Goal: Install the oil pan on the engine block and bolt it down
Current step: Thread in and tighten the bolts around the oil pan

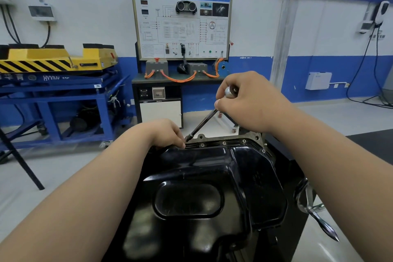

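Observation:
A glossy black oil pan (pixel 204 181) lies on the engine block, filling the lower middle of the view. Several bolts (pixel 224 143) sit in its far flange. My right hand (pixel 248 102) grips the chrome head of a long ratchet wrench (pixel 202 124), which slants down to the pan's far left corner. My left hand (pixel 168 134) rests at that corner, fingers pinched around the tool's lower tip against the flange. What lies under the tip is hidden by my fingers.
A chrome crank handle (pixel 314 212) sticks out at the right of the engine stand. Beyond stand a training panel bench (pixel 180 25) with orange cables, and a blue lift cart (pixel 59 91) carrying a yellow unit at left. A black stand leg (pixel 21 157) slants at far left.

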Demonstrator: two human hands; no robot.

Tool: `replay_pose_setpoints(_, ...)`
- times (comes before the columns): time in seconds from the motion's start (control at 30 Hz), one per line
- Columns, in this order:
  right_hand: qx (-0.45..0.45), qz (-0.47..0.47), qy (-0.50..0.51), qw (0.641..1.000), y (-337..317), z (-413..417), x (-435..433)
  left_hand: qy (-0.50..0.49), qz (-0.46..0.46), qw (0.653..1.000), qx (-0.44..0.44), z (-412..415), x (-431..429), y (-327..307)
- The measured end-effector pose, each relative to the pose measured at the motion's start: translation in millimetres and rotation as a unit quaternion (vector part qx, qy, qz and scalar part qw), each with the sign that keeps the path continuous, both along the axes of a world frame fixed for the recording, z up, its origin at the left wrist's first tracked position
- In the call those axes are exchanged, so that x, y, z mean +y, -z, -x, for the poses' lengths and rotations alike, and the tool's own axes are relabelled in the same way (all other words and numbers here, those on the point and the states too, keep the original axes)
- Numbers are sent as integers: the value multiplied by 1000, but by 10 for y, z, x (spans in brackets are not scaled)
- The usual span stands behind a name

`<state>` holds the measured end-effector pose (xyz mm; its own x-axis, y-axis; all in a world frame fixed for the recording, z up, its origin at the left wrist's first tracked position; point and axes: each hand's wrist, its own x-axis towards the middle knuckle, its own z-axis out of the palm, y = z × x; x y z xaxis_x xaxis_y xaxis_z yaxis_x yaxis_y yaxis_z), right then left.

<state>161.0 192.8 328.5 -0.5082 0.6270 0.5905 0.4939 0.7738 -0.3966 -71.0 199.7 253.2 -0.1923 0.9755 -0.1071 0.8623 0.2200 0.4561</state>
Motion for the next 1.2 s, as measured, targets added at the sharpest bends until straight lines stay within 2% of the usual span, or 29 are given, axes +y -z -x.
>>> replay_pose_setpoints(0.3,-111,-65,-7,992,-23,88,-220,-41,-18,999,-6,20,-63,25)
replay_pose_setpoints(0.57,-124,-54,-27,991,77,149,-282,-43,-22,999,-25,38,-63,47)
replay_pose_setpoints(0.7,-135,-77,-22,988,105,192,-288,-42,-27,999,-16,35,-67,47)
replay_pose_setpoints(0.83,-190,-118,-7,975,145,199,-320,-31,-25,999,-20,35,-82,46)
replay_pose_setpoints(1.0,-135,-102,-5,986,63,101,-328,-6,-23,1000,-11,23,-84,39)
replay_pose_setpoints(1.2,-141,-96,25,985,27,-1,-260,31,4,999,36,-17,-53,-40)
